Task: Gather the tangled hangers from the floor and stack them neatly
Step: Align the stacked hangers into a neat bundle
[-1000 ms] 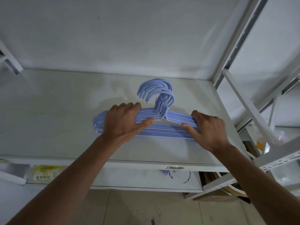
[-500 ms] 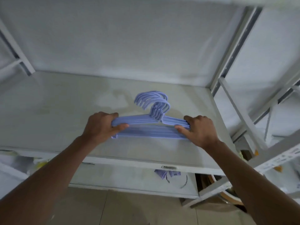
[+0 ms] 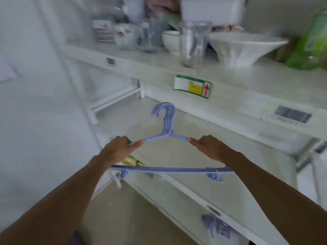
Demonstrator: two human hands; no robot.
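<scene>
The left hand (image 3: 118,148) is gripping the left shoulder of the bundle of blue hangers (image 3: 168,137), fingers curled round the arm with the thumb lying along its top. The bundle is hanging upright in the air between the hands, in front of the front edge of the middle shelf (image 3: 203,156) and touching no surface; the hooks are lining up closely at the top and the bottom bars are running as one band across both forearms, with small clips dangling near each end. The right hand (image 3: 209,147) is holding the opposite shoulder in the same way, closed round the arm. Above, the upper shelf (image 3: 230,76) is carrying a glass jar (image 3: 193,43) near its front edge and a white bowl (image 3: 246,47) further right, all blurred. Judging by the aligned hooks, the gathering and squaring-up is looking done, and the step in hand is carrying the stack to a resting place. The next move is probably calling for both hands keeping level so that no hanger slips out of line while the bundle is being laid flat on a shelf.
</scene>
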